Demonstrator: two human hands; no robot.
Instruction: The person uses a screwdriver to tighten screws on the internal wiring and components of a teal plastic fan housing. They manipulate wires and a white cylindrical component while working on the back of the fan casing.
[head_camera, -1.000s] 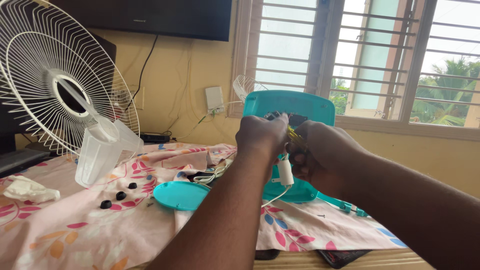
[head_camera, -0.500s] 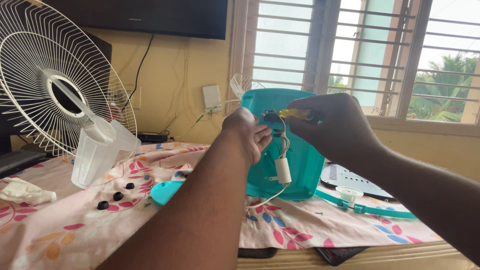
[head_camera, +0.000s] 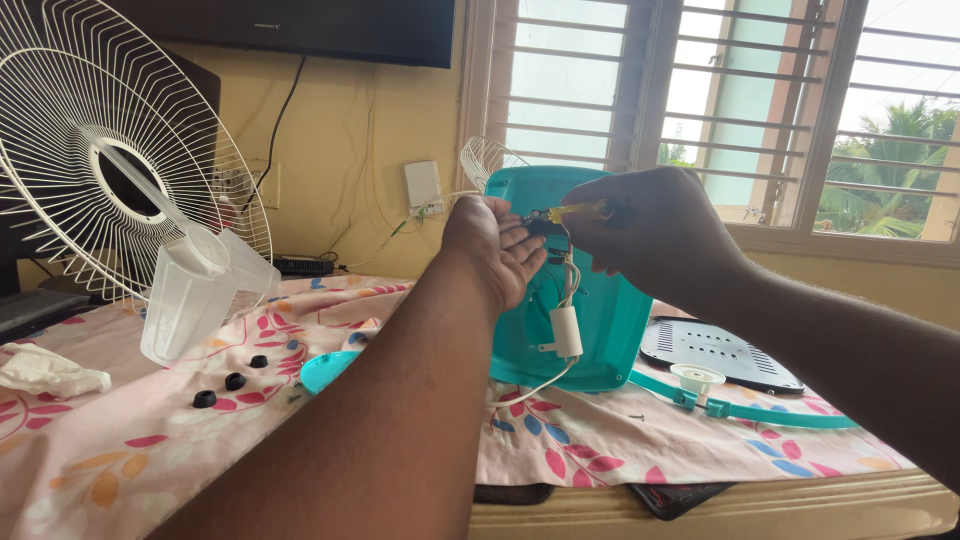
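Note:
A teal plastic fan base (head_camera: 605, 320) stands tilted on its edge on the table, its open underside facing me. White wires and a small white cylinder (head_camera: 566, 331) hang out of it. My left hand (head_camera: 493, 245) grips the left rim of the base near the top. My right hand (head_camera: 650, 232) holds a yellow-handled screwdriver (head_camera: 578, 211), whose tip points left at the upper part of the base between the two hands.
A white wire fan guard (head_camera: 100, 140) with translucent blades (head_camera: 195, 290) stands at the left. Three black rubber feet (head_camera: 232, 380) lie on the floral cloth (head_camera: 130, 440). A teal ring (head_camera: 760, 410), a dark grey plate (head_camera: 720, 350) and a teal disc (head_camera: 325, 370) lie nearby. Window bars are behind.
Both hands and the teal base have risen and shifted right. The base now stands more upright, and the screwdriver sits higher, near its top.

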